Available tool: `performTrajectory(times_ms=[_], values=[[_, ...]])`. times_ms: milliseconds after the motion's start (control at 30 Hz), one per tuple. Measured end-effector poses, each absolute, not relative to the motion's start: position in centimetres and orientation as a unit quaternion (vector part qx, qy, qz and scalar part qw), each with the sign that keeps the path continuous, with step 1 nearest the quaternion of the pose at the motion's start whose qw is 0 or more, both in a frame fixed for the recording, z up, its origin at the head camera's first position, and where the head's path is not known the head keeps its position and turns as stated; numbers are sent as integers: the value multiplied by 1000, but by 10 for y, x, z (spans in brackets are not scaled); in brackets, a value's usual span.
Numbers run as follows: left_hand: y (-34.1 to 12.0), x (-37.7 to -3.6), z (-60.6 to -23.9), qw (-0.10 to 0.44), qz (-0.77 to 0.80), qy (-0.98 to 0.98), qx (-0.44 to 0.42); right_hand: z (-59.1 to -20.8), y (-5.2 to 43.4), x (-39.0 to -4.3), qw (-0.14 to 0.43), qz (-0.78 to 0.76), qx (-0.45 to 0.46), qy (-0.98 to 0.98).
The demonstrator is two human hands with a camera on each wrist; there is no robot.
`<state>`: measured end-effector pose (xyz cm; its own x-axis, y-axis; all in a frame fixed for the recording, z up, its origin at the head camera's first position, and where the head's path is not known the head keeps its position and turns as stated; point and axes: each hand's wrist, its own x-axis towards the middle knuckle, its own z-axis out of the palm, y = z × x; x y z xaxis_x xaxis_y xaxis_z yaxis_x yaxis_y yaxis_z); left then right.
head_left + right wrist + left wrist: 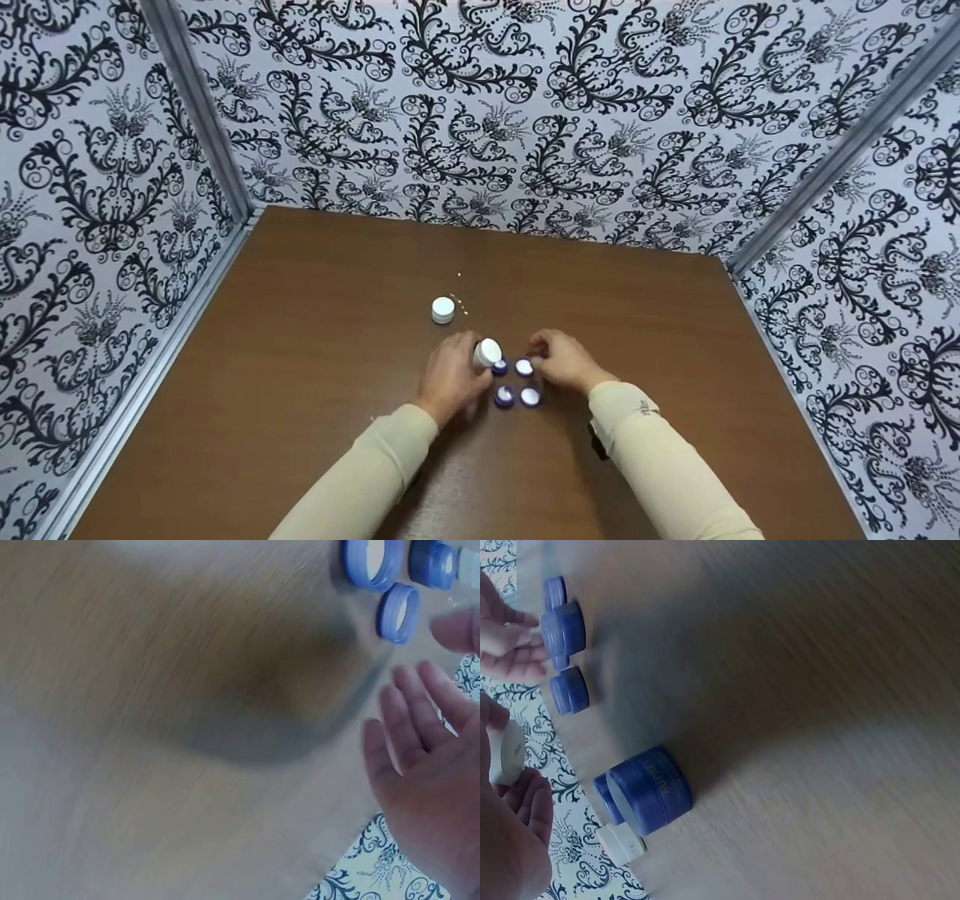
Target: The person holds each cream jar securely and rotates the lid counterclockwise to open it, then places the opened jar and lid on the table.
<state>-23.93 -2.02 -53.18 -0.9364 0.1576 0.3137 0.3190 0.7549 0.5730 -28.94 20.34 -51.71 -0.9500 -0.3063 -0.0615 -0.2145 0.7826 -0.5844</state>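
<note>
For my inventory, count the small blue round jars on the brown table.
4, clustered between the hands: one by the left hand at, one at the right hand's fingertips, two nearer the person and. Hands may hide others.

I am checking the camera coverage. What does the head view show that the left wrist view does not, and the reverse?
Only the head view shows both sleeves, the patterned walls, a white lid lying apart and small beads beside it. Only the left wrist view shows the blue jars from the side. Both show the left hand holding a white container and the brown table.
</note>
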Motion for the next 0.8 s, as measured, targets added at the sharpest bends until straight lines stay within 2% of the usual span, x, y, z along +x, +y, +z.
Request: performTrajectory(times_ms=[133, 467, 800], values=[[-16, -241, -534, 129, -325, -927, -137, -509, 192, -286, 38, -351, -145, 924], [-11, -241, -534, 156, -314, -925, -149, -503, 169, -280, 49, -355, -207, 910], [-12, -243, -534, 168, -309, -924, -151, -503, 161, -280, 50, -350, -221, 909]])
